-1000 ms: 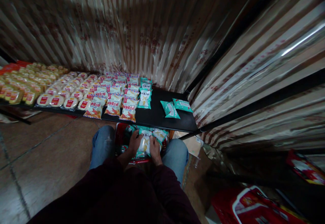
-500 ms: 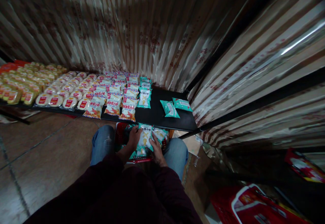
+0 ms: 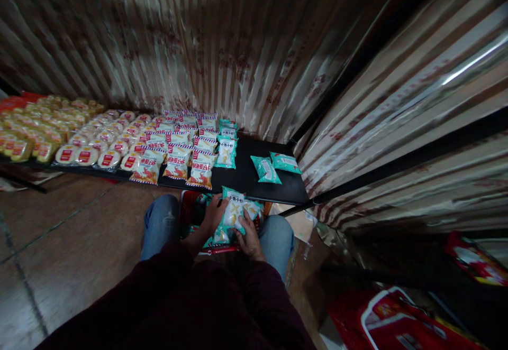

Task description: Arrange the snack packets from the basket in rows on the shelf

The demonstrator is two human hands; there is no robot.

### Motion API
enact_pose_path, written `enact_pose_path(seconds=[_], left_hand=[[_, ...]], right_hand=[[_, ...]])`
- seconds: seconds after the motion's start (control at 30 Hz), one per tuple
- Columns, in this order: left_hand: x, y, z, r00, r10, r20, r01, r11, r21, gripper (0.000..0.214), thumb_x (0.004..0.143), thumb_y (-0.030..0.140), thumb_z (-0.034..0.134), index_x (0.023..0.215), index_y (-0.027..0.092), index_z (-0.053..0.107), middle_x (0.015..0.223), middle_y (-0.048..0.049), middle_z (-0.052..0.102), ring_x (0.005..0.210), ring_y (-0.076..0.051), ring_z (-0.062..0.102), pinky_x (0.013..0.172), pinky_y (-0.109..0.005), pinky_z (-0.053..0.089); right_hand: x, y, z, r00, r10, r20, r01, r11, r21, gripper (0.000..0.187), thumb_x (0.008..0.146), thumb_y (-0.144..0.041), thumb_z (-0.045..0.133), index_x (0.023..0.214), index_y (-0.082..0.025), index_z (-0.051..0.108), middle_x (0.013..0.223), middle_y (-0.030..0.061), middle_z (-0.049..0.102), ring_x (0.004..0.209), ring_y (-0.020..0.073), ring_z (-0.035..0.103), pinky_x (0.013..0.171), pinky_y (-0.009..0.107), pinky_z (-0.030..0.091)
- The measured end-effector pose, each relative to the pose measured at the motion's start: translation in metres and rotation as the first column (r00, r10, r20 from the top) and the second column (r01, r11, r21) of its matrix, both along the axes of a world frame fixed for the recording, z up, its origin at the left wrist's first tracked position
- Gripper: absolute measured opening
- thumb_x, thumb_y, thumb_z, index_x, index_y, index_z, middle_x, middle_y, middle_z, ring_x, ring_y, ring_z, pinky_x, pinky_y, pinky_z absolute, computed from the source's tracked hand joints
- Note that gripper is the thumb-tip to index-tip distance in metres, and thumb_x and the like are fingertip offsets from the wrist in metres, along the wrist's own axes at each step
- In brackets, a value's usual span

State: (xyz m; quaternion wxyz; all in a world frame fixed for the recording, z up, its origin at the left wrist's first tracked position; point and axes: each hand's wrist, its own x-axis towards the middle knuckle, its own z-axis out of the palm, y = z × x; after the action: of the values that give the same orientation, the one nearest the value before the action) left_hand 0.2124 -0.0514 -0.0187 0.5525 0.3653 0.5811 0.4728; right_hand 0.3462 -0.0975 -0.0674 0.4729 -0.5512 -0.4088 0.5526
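Teal packet (image 3: 234, 209) has shifted rightward, between both hands (image 3: 213, 214) (image 3: 250, 238).

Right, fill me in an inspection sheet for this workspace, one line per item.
Surface: black shelf, bearing rows of packaged goods.
Job's things: a teal packet held above a red container between the knees; more teal packets inside it. On the shelf, a teal row beside striped-edge packets, and two teal packets set apart near the right end.
Clutter: red bag with white trim at lower right; pale sheet beyond the right knee.
Grip: left hand on the packet's left side, right hand at its lower right.
Cables: nothing seen.
Surroundings: pleated curtain behind, tiled floor below; dim light.
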Motion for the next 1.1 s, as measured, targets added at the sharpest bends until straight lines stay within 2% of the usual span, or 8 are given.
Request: enact_pose_path(seconds=[0.1, 0.2, 0.27, 0.5, 0.7, 0.8, 0.97, 1.1], left_hand=[[0.0, -0.004, 0.002, 0.994, -0.018, 0.11, 0.017, 1.0, 0.016, 0.037, 0.076, 0.039, 0.06, 0.105, 0.016, 0.058, 0.097, -0.0083, 0.069, 0.087, -0.021, 0.064, 0.075, -0.031, 0.05], [0.0, -0.007, 0.003, 0.989, -0.032, 0.146, 0.026, 0.999, 0.046, 0.04, 0.073, 0.036, 0.065, 0.107, 0.016, 0.058, 0.101, -0.0094, 0.068, 0.09, -0.021, 0.064, 0.077, -0.031, 0.051], [0.001, -0.009, 0.002, 0.989, -0.044, 0.142, 0.036, 0.997, 0.063, 0.039, 0.072, 0.033, 0.067, 0.106, 0.017, 0.059, 0.103, -0.0087, 0.068, 0.092, -0.021, 0.064, 0.079, -0.031, 0.051], [0.004, -0.011, 0.0, 0.999, -0.03, 0.045, 0.027, 0.998, 0.061, 0.033, 0.076, 0.027, 0.063, 0.106, 0.017, 0.058, 0.107, -0.0091, 0.064, 0.091, -0.018, 0.062, 0.082, -0.029, 0.049], [0.008, -0.015, 0.011, 0.996, 0.014, -0.091, -0.004, 0.993, 0.115, 0.039, 0.077, 0.023, 0.06, 0.115, 0.019, 0.054, 0.11, -0.0095, 0.062, 0.093, -0.018, 0.061, 0.085, -0.032, 0.047], [0.01, -0.02, 0.015, 0.982, 0.015, -0.188, 0.025, 0.977, 0.212, 0.041, 0.079, 0.02, 0.054, 0.12, 0.02, 0.051, 0.116, -0.0092, 0.059, 0.1, -0.019, 0.058, 0.092, -0.035, 0.044], [0.01, -0.024, 0.014, 0.956, 0.034, -0.292, 0.063, 0.946, 0.318, 0.033, 0.08, 0.018, 0.05, 0.112, 0.021, 0.056, 0.114, -0.0081, 0.056, 0.107, -0.02, 0.053, 0.094, -0.035, 0.043], [0.009, -0.022, 0.014, 0.934, 0.063, -0.352, 0.07, 0.933, 0.354, 0.026, 0.079, 0.018, 0.049, 0.102, 0.021, 0.06, 0.111, -0.0084, 0.053, 0.11, -0.021, 0.05, 0.096, -0.037, 0.042]], right_hand=[[0.005, -0.001, -0.003, 0.998, -0.017, 0.053, 0.014, 0.998, 0.064, 0.049, 0.077, -0.049, 0.054, 0.119, -0.023, 0.057, 0.124, 0.0109, 0.058, 0.109, 0.0274, 0.058, 0.08, 0.043, 0.055], [0.015, -0.004, -0.007, 0.988, -0.033, 0.151, 0.002, 0.98, 0.197, 0.042, 0.067, -0.045, 0.067, 0.102, -0.023, 0.064, 0.131, 0.0112, 0.052, 0.126, 0.03, 0.044, 0.097, 0.046, 0.045], [0.02, -0.005, -0.011, 0.978, -0.025, 0.207, -0.033, 0.961, 0.273, 0.04, 0.065, -0.042, 0.07, 0.099, -0.023, 0.064, 0.135, 0.0112, 0.048, 0.132, 0.0312, 0.037, 0.103, 0.049, 0.039], [0.023, -0.003, -0.02, 0.958, -0.014, 0.288, -0.094, 0.929, 0.358, 0.037, 0.072, -0.038, 0.064, 0.106, -0.023, 0.062, 0.141, 0.0098, 0.042, 0.136, 0.03, 0.03, 0.108, 0.051, 0.032], [0.028, -0.004, -0.016, 0.958, -0.003, 0.286, -0.108, 0.922, 0.372, 0.034, 0.074, -0.035, 0.063, 0.107, -0.024, 0.062, 0.146, 0.0071, 0.035, 0.139, 0.0273, 0.023, 0.109, 0.05, 0.03], [0.028, -0.004, -0.008, 0.98, 0.003, 0.2, -0.067, 0.947, 0.314, 0.039, 0.072, -0.038, 0.065, 0.109, -0.025, 0.061, 0.146, 0.0067, 0.036, 0.137, 0.0268, 0.028, 0.106, 0.047, 0.035], [0.014, 0.0, 0.014, 1.0, -0.008, 0.021, 0.006, 0.991, 0.133, 0.05, 0.081, -0.045, 0.051, 0.128, -0.026, 0.051, 0.136, 0.0102, 0.049, 0.118, 0.027, 0.053, 0.086, 0.044, 0.051], [0.003, 0.001, 0.033, 0.984, -0.059, -0.167, 0.061, 0.998, 0.006, 0.059, 0.08, -0.042, 0.054, 0.136, -0.026, 0.043, 0.133, 0.0087, 0.053, 0.111, 0.0256, 0.058, 0.084, 0.038, 0.052]])
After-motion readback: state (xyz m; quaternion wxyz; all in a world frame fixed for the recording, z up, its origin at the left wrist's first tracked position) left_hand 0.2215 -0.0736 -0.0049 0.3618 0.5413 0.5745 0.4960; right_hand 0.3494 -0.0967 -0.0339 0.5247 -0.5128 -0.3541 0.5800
